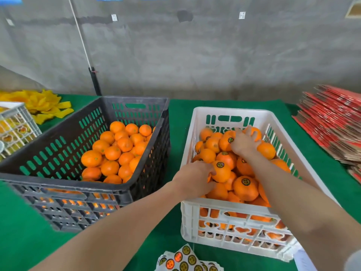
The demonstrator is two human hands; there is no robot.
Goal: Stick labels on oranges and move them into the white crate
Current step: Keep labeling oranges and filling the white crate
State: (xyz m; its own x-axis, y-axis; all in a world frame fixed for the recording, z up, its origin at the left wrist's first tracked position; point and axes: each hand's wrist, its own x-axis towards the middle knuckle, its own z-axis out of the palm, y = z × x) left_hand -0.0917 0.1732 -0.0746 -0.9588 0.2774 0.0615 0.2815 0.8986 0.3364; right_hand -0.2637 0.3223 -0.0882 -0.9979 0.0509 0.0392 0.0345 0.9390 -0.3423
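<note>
The oranges are firm, round and smooth-skinned, light enough for one hand each. They probably roll easily on a heap and can bruise if dropped, so I would cup each one round its middle, keeping the fingers off the sticker on top.

The white crate (230, 111) stands on the right half of the green desk (23, 231), near its front edge, and is heaped with oranges, many showing a round dark label. The black crate (58, 133) stands beside it to the left and holds the plain oranges (117, 151). Sheets of labels (187, 259) lie at the desk's front edge, just before the white crate.

Both hands are inside the white crate. The left hand (193, 173) is at the crate's left wall, its fingers curled round the side of a labelled orange (222, 173) on top of the heap. The right hand (243, 144) reaches to the far end, fingers spread and bent over the far orange (255, 133). It is somewhat blurred, but it appears to grip that fruit. Judging by this, both fruits are being set down or settled in place.
</note>
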